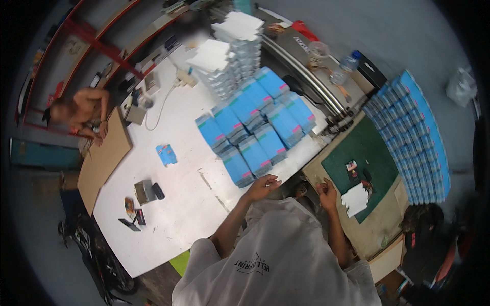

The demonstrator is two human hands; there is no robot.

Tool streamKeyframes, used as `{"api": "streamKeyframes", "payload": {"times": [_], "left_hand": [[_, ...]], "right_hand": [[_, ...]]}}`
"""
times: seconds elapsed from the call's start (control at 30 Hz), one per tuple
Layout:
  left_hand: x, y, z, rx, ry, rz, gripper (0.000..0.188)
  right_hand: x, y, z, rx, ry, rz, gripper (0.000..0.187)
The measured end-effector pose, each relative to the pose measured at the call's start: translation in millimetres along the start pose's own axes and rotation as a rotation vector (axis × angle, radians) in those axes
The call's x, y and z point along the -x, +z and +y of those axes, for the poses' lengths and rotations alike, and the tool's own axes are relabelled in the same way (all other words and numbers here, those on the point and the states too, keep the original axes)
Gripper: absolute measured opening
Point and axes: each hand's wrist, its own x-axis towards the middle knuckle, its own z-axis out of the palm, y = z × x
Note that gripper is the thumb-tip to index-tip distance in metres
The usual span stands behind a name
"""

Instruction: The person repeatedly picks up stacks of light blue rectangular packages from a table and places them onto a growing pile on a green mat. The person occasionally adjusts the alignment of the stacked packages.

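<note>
My left hand [263, 187] is over the near edge of the white table [173, 214], just below the front of the blue flat card stacks [252, 153]. Its fingers are loosely stretched, and I see nothing in them. To the right, my right hand [326, 194] hovers by the left edge of a side bench, fingers apart with nothing visible between them. Close to it, a white die-cut card blank [356, 199] lies partly on a green cutting mat [375, 153]. A small dark item with a picture [352, 168] sits on the mat.
Tall stacks of white blanks [210, 57] stand behind the blue ones. More blue stacks [408, 132] line the right side. A water bottle [349, 64] is on the machine at the back. At far left, a person [87, 112] handles a brown cardboard sheet [104, 163].
</note>
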Motion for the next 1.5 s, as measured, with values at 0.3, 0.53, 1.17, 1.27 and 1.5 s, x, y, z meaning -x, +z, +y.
{"api": "streamKeyframes", "payload": {"times": [0.3,0.53,1.17,1.27,1.5], "left_hand": [[40.4,-28.1,-81.9,0.567,0.258,0.616,0.026],[13.6,-46.3,-108.3,0.397,-0.184,1.25,0.087],[-43.5,-29.5,-119.7,0.782,-0.181,0.95,0.122],[-42.5,-26.6,-113.0,0.787,-0.193,0.971,0.121],[-48.8,-24.2,-116.6,0.804,-0.205,0.985,0.12]], "right_hand": [[-59.7,50.0,-18.1,-0.008,-0.272,-0.253,0.044],[-85.1,120.4,-42.4,-0.125,0.099,-0.489,0.083],[-92.9,186.5,-103.0,-0.719,0.608,-0.521,0.101],[-98.7,187.9,-104.5,-0.779,0.591,-0.559,0.099],[-82.8,190.7,-95.4,-0.768,0.676,-0.383,0.1]]}}
